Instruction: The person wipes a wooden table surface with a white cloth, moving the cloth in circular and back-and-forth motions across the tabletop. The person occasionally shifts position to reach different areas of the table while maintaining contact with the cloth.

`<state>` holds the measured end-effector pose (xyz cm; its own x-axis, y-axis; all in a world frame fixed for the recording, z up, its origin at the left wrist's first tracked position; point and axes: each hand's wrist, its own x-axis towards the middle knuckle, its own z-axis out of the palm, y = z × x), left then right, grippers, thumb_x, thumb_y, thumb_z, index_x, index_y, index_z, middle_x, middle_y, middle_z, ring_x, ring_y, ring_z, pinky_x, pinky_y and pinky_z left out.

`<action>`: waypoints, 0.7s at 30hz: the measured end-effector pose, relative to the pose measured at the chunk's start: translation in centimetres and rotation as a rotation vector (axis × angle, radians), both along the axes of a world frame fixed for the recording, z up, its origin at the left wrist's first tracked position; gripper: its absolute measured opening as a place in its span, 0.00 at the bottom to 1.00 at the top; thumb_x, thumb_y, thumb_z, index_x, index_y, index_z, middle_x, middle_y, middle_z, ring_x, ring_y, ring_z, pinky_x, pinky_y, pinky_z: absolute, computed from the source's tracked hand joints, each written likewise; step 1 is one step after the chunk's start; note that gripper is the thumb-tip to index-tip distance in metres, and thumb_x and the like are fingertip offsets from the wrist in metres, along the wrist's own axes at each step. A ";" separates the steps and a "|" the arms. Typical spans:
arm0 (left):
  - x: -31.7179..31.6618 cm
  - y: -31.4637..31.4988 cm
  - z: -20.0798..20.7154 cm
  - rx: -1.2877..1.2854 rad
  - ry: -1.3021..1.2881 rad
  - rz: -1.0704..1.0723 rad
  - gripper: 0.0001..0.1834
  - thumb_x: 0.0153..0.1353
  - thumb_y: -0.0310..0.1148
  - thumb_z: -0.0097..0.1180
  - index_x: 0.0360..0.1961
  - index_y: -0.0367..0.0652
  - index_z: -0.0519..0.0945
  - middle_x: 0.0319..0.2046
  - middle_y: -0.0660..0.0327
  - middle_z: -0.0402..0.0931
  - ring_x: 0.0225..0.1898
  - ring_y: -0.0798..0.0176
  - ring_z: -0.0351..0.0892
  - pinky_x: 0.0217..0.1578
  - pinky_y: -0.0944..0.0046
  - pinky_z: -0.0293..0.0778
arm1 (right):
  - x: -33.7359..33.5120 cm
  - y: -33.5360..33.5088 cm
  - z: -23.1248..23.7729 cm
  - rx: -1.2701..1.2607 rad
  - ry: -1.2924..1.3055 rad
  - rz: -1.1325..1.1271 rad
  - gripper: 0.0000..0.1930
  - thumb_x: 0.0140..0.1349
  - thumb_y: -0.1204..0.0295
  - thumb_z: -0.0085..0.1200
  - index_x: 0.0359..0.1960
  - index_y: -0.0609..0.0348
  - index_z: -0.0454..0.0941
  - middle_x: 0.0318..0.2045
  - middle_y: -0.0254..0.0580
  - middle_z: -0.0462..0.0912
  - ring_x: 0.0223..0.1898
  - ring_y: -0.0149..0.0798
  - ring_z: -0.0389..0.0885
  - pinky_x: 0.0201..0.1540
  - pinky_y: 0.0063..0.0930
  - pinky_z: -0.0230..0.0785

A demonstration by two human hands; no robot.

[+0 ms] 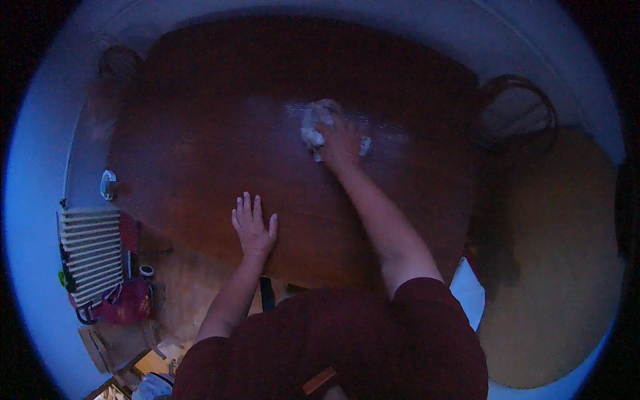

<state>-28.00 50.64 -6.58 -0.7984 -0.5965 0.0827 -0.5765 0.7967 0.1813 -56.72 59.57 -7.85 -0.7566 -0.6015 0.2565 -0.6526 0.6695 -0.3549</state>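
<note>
A dark reddish-brown wooden table (200,147) fills most of the view. Stretched far forward, my right hand (341,143) presses a crumpled whitish cloth (320,119) onto the tabletop, its fingers closed over the cloth. Shiny streaks that look wet show on the wood around the cloth. My left hand (254,227) lies flat near the table's front edge, fingers spread, with nothing in it.
A ribbed white radiator (92,257) stands by the wall at left, a dark red bag (127,301) beneath it. A small white object (107,185) is at the table's left edge. At right are a round-backed chair (527,87) and a large tan rounded surface (557,267).
</note>
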 end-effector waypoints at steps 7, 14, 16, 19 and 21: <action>-0.1 0.3 0.5 -0.015 -0.018 0.026 0.33 0.58 0.46 0.53 0.62 0.41 0.63 0.67 0.50 0.49 0.69 0.46 0.45 0.65 0.42 0.41 | -1.7 16.0 3.1 -0.004 -0.059 -0.073 0.26 0.40 0.69 0.65 0.48 0.42 0.79 0.50 0.48 0.75 0.53 0.53 0.70 0.56 0.45 0.63; -0.3 1.0 0.3 -0.004 -0.017 0.027 0.33 0.59 0.46 0.52 0.63 0.40 0.62 0.67 0.49 0.49 0.69 0.45 0.45 0.65 0.43 0.40 | 1.1 28.4 -0.2 -0.005 -0.010 -0.460 0.28 0.42 0.75 0.61 0.51 0.43 0.77 0.55 0.49 0.71 0.57 0.53 0.66 0.60 0.42 0.58; -0.1 0.6 0.0 -0.026 -0.037 0.027 0.33 0.59 0.45 0.52 0.62 0.41 0.62 0.67 0.49 0.49 0.69 0.47 0.45 0.65 0.43 0.41 | 1.7 18.8 0.3 -0.058 0.122 -0.328 0.27 0.34 0.71 0.67 0.44 0.50 0.81 0.45 0.51 0.78 0.47 0.53 0.74 0.50 0.43 0.67; -0.3 0.1 -0.5 -0.047 0.002 -0.002 0.32 0.59 0.45 0.52 0.62 0.41 0.63 0.67 0.50 0.50 0.68 0.47 0.46 0.65 0.44 0.42 | 3.6 6.7 -1.0 -0.162 0.004 -0.033 0.28 0.35 0.69 0.68 0.46 0.39 0.80 0.55 0.43 0.72 0.54 0.53 0.68 0.56 0.46 0.61; 0.0 -0.1 -0.6 -0.053 0.036 -0.012 0.32 0.59 0.45 0.52 0.62 0.42 0.64 0.67 0.50 0.50 0.68 0.47 0.46 0.65 0.43 0.43 | 5.3 1.4 0.3 0.011 -0.098 0.119 0.28 0.37 0.67 0.68 0.46 0.38 0.80 0.57 0.42 0.69 0.55 0.53 0.67 0.58 0.45 0.60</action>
<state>-28.00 50.57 -7.18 -0.8014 -0.5809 0.1429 -0.5606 0.8126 0.1593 -51.43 60.97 -7.58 -0.7011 -0.6905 0.1779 -0.6898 0.5937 -0.4144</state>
